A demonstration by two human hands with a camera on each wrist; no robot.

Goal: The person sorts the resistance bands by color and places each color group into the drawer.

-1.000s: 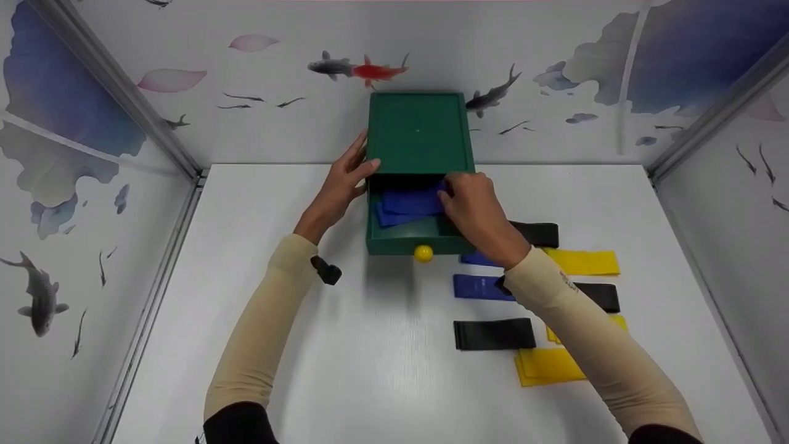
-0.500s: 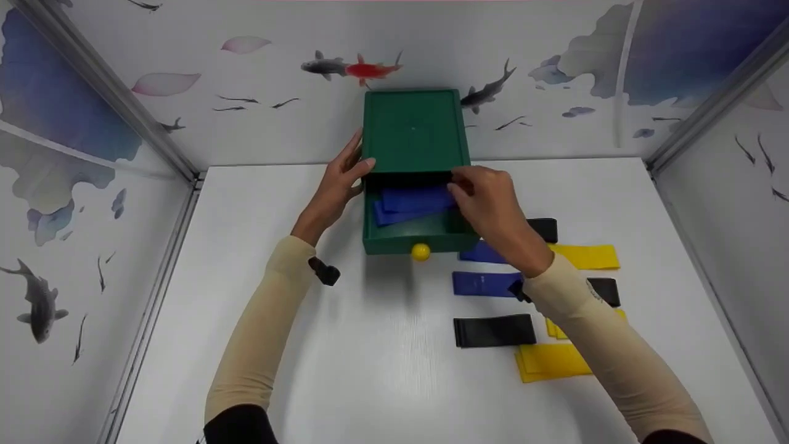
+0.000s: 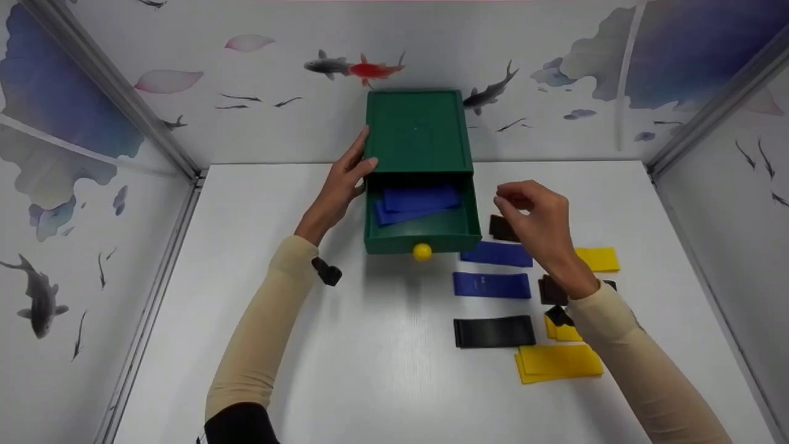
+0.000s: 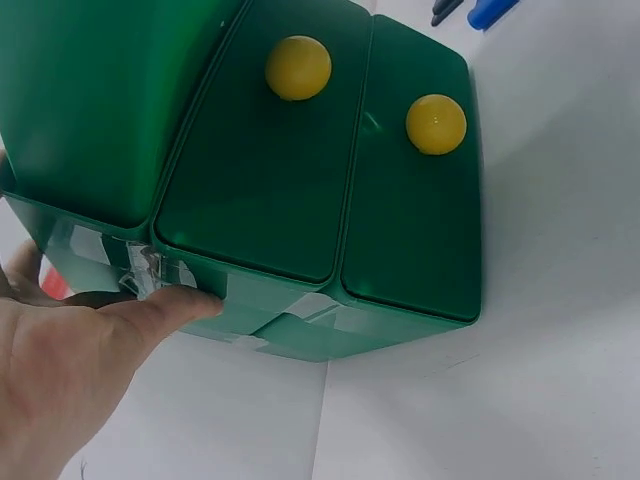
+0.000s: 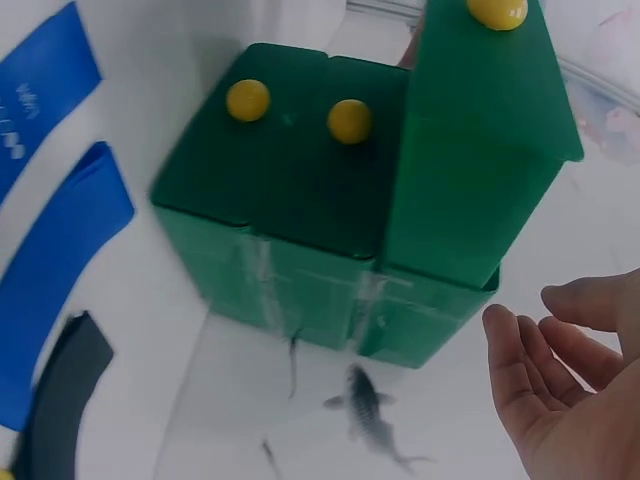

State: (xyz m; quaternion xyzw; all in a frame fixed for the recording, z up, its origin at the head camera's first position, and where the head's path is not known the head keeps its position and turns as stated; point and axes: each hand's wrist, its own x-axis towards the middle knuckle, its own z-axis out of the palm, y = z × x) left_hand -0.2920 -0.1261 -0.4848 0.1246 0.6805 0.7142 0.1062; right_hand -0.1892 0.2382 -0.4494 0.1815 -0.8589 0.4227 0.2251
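A green drawer cabinet (image 3: 416, 132) stands against the back wall, its top drawer (image 3: 425, 227) pulled out by a yellow-knobbed front. Inside that drawer lie blue flat bands (image 3: 420, 200), one overlapping another. My left hand (image 3: 336, 194) rests along the cabinet's left side with extended fingers; the left wrist view shows its thumb (image 4: 185, 305) against the taped side wall. To the right of the drawer, my right hand (image 3: 539, 219) hangs in the air, fingers loosely bent and holding nothing. The right wrist view shows this hand (image 5: 580, 370) apart from the cabinet.
On the white table, right of the cabinet, lie blue bands (image 3: 492, 285), black bands (image 3: 495, 332) and yellow bands (image 3: 561, 362) in loose rows. Two more drawers with yellow knobs (image 4: 436, 125) are closed below the top one. Fish-patterned walls (image 3: 246, 135) enclose the table.
My right hand has left the drawer and moved right, over the table, empty. The blue bands remain in the drawer. My left hand keeps its place on the cabinet.
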